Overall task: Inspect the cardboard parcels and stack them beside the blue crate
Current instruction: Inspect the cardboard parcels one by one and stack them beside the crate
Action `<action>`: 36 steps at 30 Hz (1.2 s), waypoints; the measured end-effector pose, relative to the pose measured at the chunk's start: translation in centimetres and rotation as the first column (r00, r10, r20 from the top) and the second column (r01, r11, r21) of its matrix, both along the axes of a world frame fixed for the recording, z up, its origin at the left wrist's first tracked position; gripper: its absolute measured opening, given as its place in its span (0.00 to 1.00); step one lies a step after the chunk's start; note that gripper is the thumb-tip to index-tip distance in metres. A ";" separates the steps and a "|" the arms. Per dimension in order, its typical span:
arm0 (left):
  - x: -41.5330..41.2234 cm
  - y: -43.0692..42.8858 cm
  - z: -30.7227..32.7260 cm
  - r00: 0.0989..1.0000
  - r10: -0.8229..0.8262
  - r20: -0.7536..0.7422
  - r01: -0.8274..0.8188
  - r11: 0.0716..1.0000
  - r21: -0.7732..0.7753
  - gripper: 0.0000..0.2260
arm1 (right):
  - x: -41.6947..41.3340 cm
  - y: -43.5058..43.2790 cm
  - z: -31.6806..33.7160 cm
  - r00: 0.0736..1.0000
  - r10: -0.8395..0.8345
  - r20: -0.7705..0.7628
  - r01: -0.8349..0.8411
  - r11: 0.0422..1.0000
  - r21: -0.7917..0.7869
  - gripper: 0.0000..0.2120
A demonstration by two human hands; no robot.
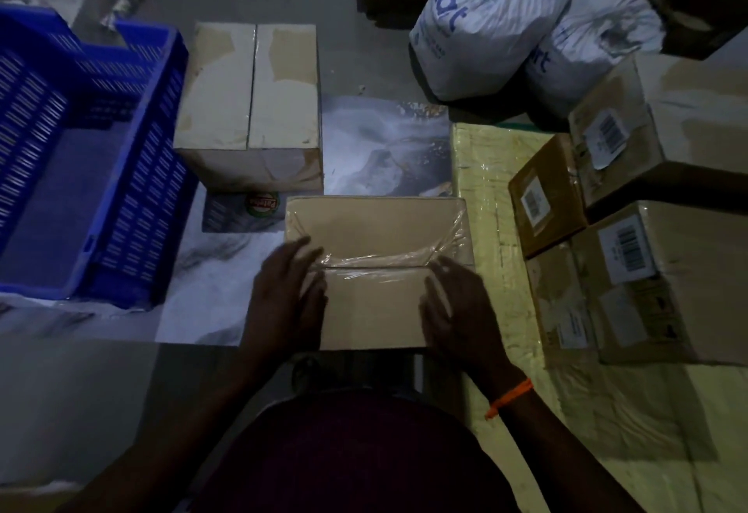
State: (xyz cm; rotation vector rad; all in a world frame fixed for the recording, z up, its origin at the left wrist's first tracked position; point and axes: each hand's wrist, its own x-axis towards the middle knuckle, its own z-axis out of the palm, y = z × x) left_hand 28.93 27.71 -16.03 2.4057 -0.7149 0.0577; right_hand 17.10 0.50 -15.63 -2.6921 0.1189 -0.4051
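A brown cardboard parcel with clear tape across its top sits in the middle, just in front of me. My left hand grips its left side and my right hand grips its right side. The blue crate stands at the left. Right beside the crate rests a pale taped parcel. Several more brown parcels with barcode labels are piled at the right.
Two white plastic bags lie at the back right. A yellow wrapped slab lies under the right-hand parcels. A printed sheet covers the floor in the middle, with a small labelled pack under the pale parcel's front.
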 end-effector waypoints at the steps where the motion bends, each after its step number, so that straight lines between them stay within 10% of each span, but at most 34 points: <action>1: 0.7 -0.1 0.1 0.993 0.085 -0.080 -0.089 0.995 -0.050 0.26 | 0.9 -0.7 0.4 0.995 -0.097 0.028 0.096 0.995 0.038 0.22; 5: 3.3 -1.1 1.3 0.806 0.214 -0.552 -0.347 0.926 -0.148 0.32 | 4.3 -3.4 0.7 0.906 -0.291 -0.308 0.398 0.835 0.379 0.29; 8: 4.3 -1.3 2.1 0.756 0.222 -0.615 -0.373 0.919 -0.126 0.34 | 6.1 -4.7 0.9 0.847 -0.234 -0.478 0.510 0.613 0.603 0.21; 12: 4.1 -0.9 2.7 0.745 0.195 -0.638 -0.375 0.913 -0.159 0.35 | 6.1 -4.8 2.1 0.859 -0.256 -0.443 0.510 0.507 0.695 0.09; 17: 3.6 -1.2 4.7 0.738 0.113 -0.665 -0.438 0.830 -0.346 0.32 | 4.8 -4.9 4.2 0.860 -0.401 -0.314 0.460 0.345 0.818 0.20; 22: 3.4 -2.5 7.7 0.678 0.071 -0.732 -0.592 0.642 -0.487 0.14 | 4.9 -4.9 6.3 0.841 -0.446 -0.306 0.382 0.090 0.920 0.14; 27: 3.2 -2.7 7.0 0.657 0.139 -0.741 -0.648 0.606 -0.461 0.18 | 5.1 -4.1 5.6 0.880 -0.401 -0.252 0.341 0.167 0.925 0.34; 32: 2.3 -1.8 5.6 0.694 0.171 -0.699 -0.586 0.698 -0.411 0.18 | 4.4 -3.7 4.2 0.875 -0.431 -0.222 0.361 0.276 0.891 0.16; 36: 2.5 -2.2 5.8 0.828 0.269 -0.492 -0.478 0.797 -0.369 0.21 | 4.7 -3.4 4.3 0.855 -0.499 -0.144 0.473 0.633 0.613 0.27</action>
